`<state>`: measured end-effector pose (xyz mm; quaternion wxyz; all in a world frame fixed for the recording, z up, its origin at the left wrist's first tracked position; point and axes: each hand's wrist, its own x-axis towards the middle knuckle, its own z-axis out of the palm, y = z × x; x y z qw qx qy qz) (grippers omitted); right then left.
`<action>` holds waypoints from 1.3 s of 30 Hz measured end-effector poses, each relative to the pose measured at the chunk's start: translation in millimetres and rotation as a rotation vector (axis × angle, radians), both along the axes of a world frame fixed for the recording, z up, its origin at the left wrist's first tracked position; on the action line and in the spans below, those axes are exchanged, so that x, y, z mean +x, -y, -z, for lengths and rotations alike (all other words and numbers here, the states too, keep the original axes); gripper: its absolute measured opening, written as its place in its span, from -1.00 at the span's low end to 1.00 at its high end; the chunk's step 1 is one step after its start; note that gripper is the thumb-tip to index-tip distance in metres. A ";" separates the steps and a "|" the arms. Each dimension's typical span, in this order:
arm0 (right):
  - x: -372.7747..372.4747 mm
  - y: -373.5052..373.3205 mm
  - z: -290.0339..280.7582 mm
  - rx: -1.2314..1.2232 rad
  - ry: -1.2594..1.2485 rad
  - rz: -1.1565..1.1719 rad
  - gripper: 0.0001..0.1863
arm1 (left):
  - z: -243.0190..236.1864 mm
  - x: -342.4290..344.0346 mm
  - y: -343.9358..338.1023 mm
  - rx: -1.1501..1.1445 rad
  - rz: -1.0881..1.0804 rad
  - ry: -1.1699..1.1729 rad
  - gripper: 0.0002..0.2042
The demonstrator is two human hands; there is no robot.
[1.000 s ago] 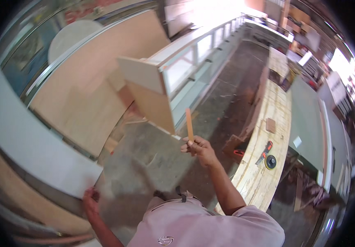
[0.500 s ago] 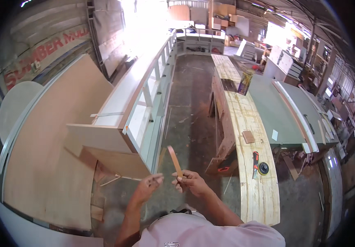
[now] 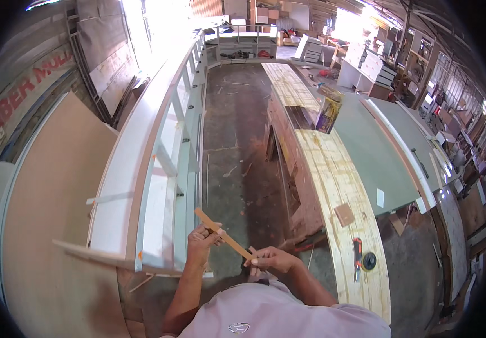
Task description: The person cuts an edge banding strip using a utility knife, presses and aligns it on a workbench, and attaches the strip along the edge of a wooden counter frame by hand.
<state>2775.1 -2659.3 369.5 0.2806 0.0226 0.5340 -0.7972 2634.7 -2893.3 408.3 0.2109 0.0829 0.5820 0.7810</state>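
Both hands meet low in the centre of the view, in front of the person's chest, sharing one thin, flat, tan wooden stick (image 3: 224, 235) that runs diagonally from upper left to lower right. Left hand (image 3: 202, 244) is closed round the stick's upper part, fingers curled over it w/ the top end poking out past the knuckles; right hand (image 3: 269, 259) pinches the lower end, fingertips (image 3: 252, 261) pressed on it – so both are grasping the same stick, held in the air above the dark concrete floor (image 3: 237, 163), not resting on anything. Just left of the hands stands a long white cabinet frame w/ open compartments (image 3: 158, 163), stretching away up the aisle; a big pale-brown sheet of board (image 3: 51, 203) leans beyond it at far left. To the right runs a long plywood-topped bench (image 3: 333, 180) – near its front edge lie a small brown square wood block (image 3: 344, 214), an orange-and-black hand tool (image 3: 357, 252) and a black round tape measure (image 3: 369, 261), all well apart from the hands. A grey-green flat panel (image 3: 378, 152) lies along the bench's right edge.
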 end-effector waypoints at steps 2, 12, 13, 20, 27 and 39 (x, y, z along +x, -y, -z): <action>-61.2 -29.5 -6.8 0.049 0.017 0.011 -0.70 | -0.3 -45.2 -35.0 -0.090 -0.045 -0.016 -0.77; -310.6 -154.8 -34.2 0.244 -0.130 0.006 -0.74 | -19.1 -247.3 -166.4 0.014 -0.137 0.002 -0.76; -329.0 -163.5 -31.5 0.206 -0.136 0.020 -0.74 | -18.1 -271.5 -175.9 0.005 -0.141 -0.004 -0.74; -488.0 -238.0 -6.8 0.261 -0.099 0.206 -0.72 | 24.8 -467.1 -264.4 0.007 -0.180 -0.134 -0.69; -669.8 -314.6 -20.9 0.389 -0.152 0.392 -0.68 | 5.8 -670.8 -371.3 -0.171 -0.153 -0.316 -0.77; -882.2 -441.4 4.1 0.096 -0.190 0.677 -0.63 | -11.0 -860.9 -549.7 -0.169 0.367 -0.293 -0.84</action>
